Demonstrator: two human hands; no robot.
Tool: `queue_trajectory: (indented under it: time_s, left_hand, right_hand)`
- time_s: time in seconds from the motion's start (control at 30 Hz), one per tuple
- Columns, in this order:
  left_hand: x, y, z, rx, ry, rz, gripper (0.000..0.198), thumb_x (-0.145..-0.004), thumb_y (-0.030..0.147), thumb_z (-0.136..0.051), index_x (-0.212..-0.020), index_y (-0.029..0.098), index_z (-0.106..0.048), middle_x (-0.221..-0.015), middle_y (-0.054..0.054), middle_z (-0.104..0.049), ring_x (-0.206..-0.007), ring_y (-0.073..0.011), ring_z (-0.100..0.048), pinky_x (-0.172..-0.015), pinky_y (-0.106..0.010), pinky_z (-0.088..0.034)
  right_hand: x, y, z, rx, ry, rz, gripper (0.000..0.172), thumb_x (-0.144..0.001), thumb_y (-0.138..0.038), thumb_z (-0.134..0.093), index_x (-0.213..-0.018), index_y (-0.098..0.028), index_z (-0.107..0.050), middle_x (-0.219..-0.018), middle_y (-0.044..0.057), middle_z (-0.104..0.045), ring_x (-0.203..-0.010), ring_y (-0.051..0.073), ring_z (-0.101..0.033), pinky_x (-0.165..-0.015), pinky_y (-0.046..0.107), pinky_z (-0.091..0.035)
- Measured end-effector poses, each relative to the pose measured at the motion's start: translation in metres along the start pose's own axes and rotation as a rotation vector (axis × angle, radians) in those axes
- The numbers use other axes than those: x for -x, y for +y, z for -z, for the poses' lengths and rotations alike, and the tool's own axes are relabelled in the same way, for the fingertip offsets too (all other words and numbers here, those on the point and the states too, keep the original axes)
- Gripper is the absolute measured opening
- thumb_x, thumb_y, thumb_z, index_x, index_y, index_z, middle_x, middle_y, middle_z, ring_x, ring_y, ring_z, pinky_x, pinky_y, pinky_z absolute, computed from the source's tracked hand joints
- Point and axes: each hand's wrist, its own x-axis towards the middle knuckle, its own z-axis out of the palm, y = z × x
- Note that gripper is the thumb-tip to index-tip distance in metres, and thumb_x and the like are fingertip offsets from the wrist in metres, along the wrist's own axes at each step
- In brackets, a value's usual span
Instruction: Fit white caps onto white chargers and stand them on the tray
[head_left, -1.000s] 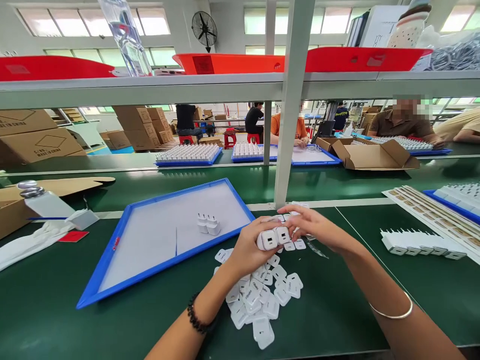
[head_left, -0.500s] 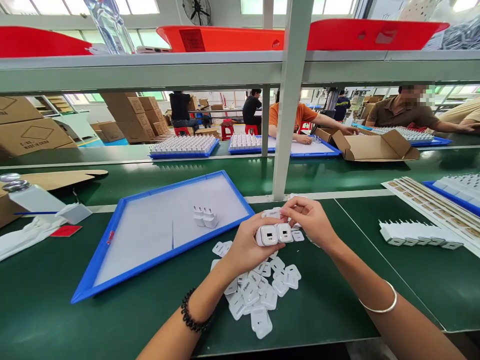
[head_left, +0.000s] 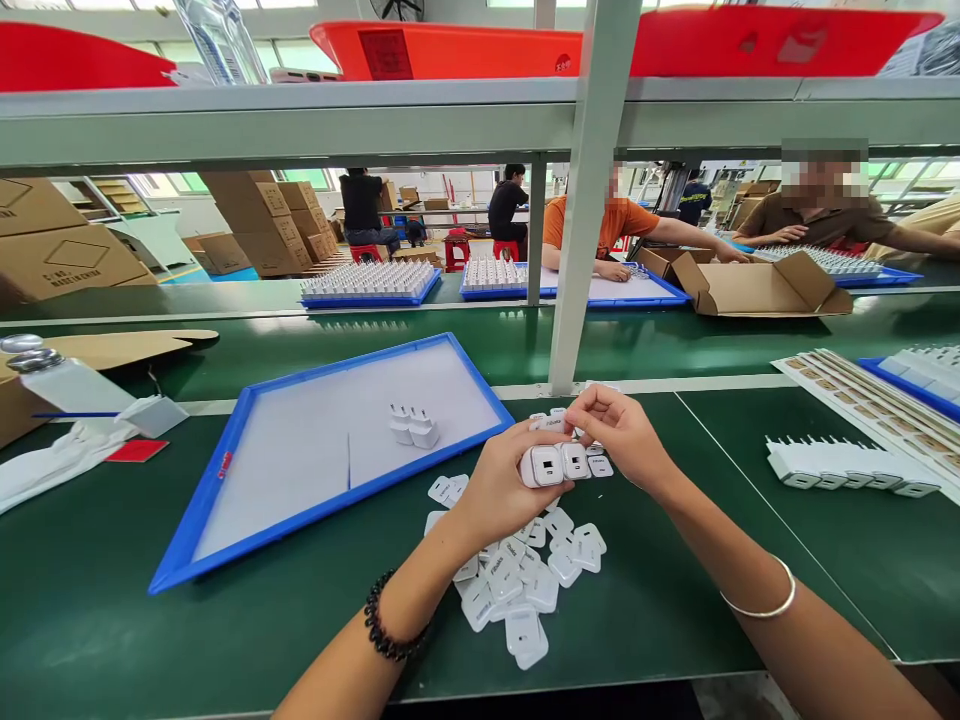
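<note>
My left hand (head_left: 499, 490) is wrapped round two white plug chargers (head_left: 556, 465) held side by side, with their port faces towards me. My right hand (head_left: 626, 440) is pinched at the far edge of these chargers; what its fingertips hold, if anything, is hidden. Below my hands lies a loose pile of white square cover plates (head_left: 506, 580), some with printed lettering. More such plates show behind the chargers, partly covered by my fingers. In the blue-rimmed tray (head_left: 292, 470) to the left, a few white chargers (head_left: 414, 428) stand with their pins up.
A row of white chargers (head_left: 851, 468) lies at right, by flat stacked strips (head_left: 870, 410) and another blue tray (head_left: 930, 390). A metal post (head_left: 581, 230) rises beyond my hands. Left are a pump bottle (head_left: 71, 385) and white cloth (head_left: 60, 465). Co-workers sit across the line.
The view has tilted and shifted slightly. My left hand keeps the two chargers, and my right fingertips stay pinched beside them with little visible movement.
</note>
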Motion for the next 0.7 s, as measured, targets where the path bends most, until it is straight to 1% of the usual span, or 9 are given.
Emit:
queue_trajectory:
  time_s: [0.07,0.1,0.2,0.27,0.4,0.5,0.57,0.63,0.7]
  left_hand:
    - [0.0,0.003,0.0,-0.019,-0.025,-0.023,0.038,-0.067,0.012,-0.082,-0.102,0.019,-0.071,-0.111,-0.008,-0.071,-0.101,-0.0233,-0.066,-0.087,-0.033,-0.052]
    - [0.0,0.005,-0.001,-0.033,-0.045,-0.033,0.035,-0.067,0.012,-0.081,-0.1,0.019,-0.072,-0.109,-0.007,-0.071,-0.098,-0.0226,-0.067,-0.085,-0.032,-0.052]
    - [0.001,0.009,-0.002,-0.059,-0.087,-0.033,0.026,-0.068,0.013,-0.08,-0.092,0.019,-0.073,-0.098,-0.005,-0.071,-0.087,-0.0203,-0.067,-0.076,-0.029,-0.052]
    - [0.002,0.009,-0.003,-0.045,-0.08,-0.006,0.029,-0.066,0.013,-0.082,-0.092,0.02,-0.073,-0.098,-0.005,-0.072,-0.087,-0.0207,-0.067,-0.075,-0.03,-0.052]
    - [0.003,0.003,-0.002,0.027,-0.036,0.062,0.041,-0.06,0.014,-0.087,-0.098,0.019,-0.073,-0.105,-0.006,-0.072,-0.093,-0.0235,-0.068,-0.08,-0.033,-0.053]
    - [0.001,0.0,-0.001,0.067,0.002,0.084,0.04,-0.061,0.015,-0.087,-0.099,0.019,-0.073,-0.105,-0.008,-0.072,-0.093,-0.0242,-0.069,-0.083,-0.036,-0.054]
    - [0.0,-0.002,0.0,0.087,0.036,0.071,0.039,-0.064,0.015,-0.086,-0.101,0.019,-0.073,-0.108,-0.009,-0.073,-0.099,-0.0257,-0.069,-0.088,-0.038,-0.054]
    - [-0.001,-0.004,0.001,0.096,0.078,0.03,0.039,-0.067,0.016,-0.085,-0.104,0.019,-0.072,-0.114,-0.011,-0.072,-0.107,-0.0272,-0.068,-0.093,-0.04,-0.053]
    - [-0.002,-0.005,0.002,0.078,0.123,-0.017,0.038,-0.07,0.018,-0.083,-0.106,0.019,-0.072,-0.118,-0.012,-0.071,-0.112,-0.0274,-0.066,-0.096,-0.042,-0.052]
  right_hand:
    - [0.0,0.001,-0.002,-0.014,-0.025,0.015,0.027,-0.068,-0.035,-0.083,-0.078,-0.02,-0.063,-0.074,-0.001,-0.063,-0.072,0.014,-0.06,-0.062,0.025,-0.048]
    - [0.0,0.002,-0.004,-0.027,-0.026,-0.001,0.028,-0.066,-0.035,-0.085,-0.076,-0.02,-0.064,-0.073,-0.002,-0.063,-0.072,0.014,-0.059,-0.063,0.025,-0.048]
    - [0.0,0.007,-0.008,-0.066,0.006,-0.105,0.036,-0.06,-0.041,-0.087,-0.065,-0.019,-0.06,-0.063,-0.002,-0.061,-0.061,0.013,-0.056,-0.056,0.026,-0.046]
    - [0.0,0.009,-0.009,-0.084,0.032,-0.139,0.04,-0.059,-0.045,-0.087,-0.063,-0.019,-0.057,-0.06,-0.002,-0.062,-0.056,0.013,-0.056,-0.052,0.026,-0.046]
    - [0.0,0.01,-0.01,-0.091,0.094,-0.13,0.045,-0.058,-0.049,-0.087,-0.063,-0.021,-0.053,-0.059,-0.002,-0.063,-0.054,0.013,-0.058,-0.053,0.027,-0.05]
    - [-0.001,0.006,-0.005,-0.076,0.128,-0.126,0.045,-0.058,-0.05,-0.087,-0.066,-0.021,-0.052,-0.056,-0.002,-0.063,-0.05,0.014,-0.059,-0.049,0.027,-0.05]
    - [-0.002,0.002,0.001,-0.052,0.155,-0.117,0.044,-0.062,-0.051,-0.085,-0.072,-0.021,-0.053,-0.051,-0.003,-0.062,-0.046,0.015,-0.059,-0.045,0.026,-0.048]
    - [-0.002,-0.002,0.006,-0.038,0.179,-0.099,0.043,-0.066,-0.05,-0.083,-0.077,-0.021,-0.054,-0.046,-0.004,-0.06,-0.041,0.013,-0.055,-0.042,0.024,-0.044]
    - [-0.001,-0.007,0.008,-0.055,0.182,-0.085,0.04,-0.068,-0.047,-0.082,-0.081,-0.02,-0.056,-0.047,-0.005,-0.06,-0.039,0.011,-0.051,-0.041,0.022,-0.041]
